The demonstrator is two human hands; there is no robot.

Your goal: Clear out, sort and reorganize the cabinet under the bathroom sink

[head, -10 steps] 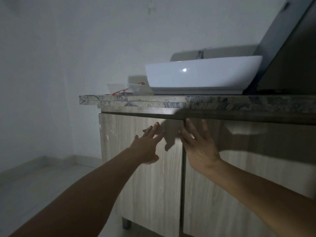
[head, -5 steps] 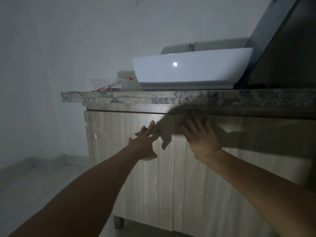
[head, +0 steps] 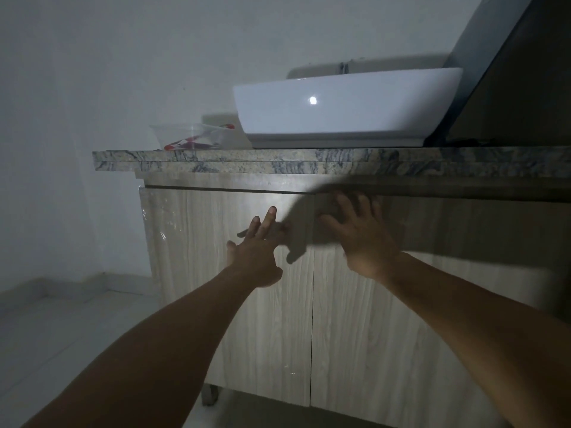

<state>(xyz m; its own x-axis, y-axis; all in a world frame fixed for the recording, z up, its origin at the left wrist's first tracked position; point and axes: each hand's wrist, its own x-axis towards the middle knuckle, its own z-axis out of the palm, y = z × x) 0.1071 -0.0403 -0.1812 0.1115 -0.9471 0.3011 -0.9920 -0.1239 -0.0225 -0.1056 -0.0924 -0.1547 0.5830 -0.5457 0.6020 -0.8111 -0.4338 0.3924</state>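
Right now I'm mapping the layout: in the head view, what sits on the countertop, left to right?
Clear plastic container → white basin → dark slanted panel, all on the stone countertop.

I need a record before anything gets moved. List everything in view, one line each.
cabinet doors: two, pale wood grain, both closed, below the countertop, meeting at a centre seam
countertop: one, speckled stone with dark veins, over the cabinet
sink basin: one, white, sitting on the countertop
faucet: one, metal, only its top shows behind the basin
plastic container: one, clear, on the countertop left of the basin, red and white items inside, too blurred to name
cabinet leg: one, dark metal, under the left door
wall: white, behind and left
floor: pale tiles, lower left
left hand: fingers straight, at the left door's upper right
right hand: fingers spread, at the right door's top edge
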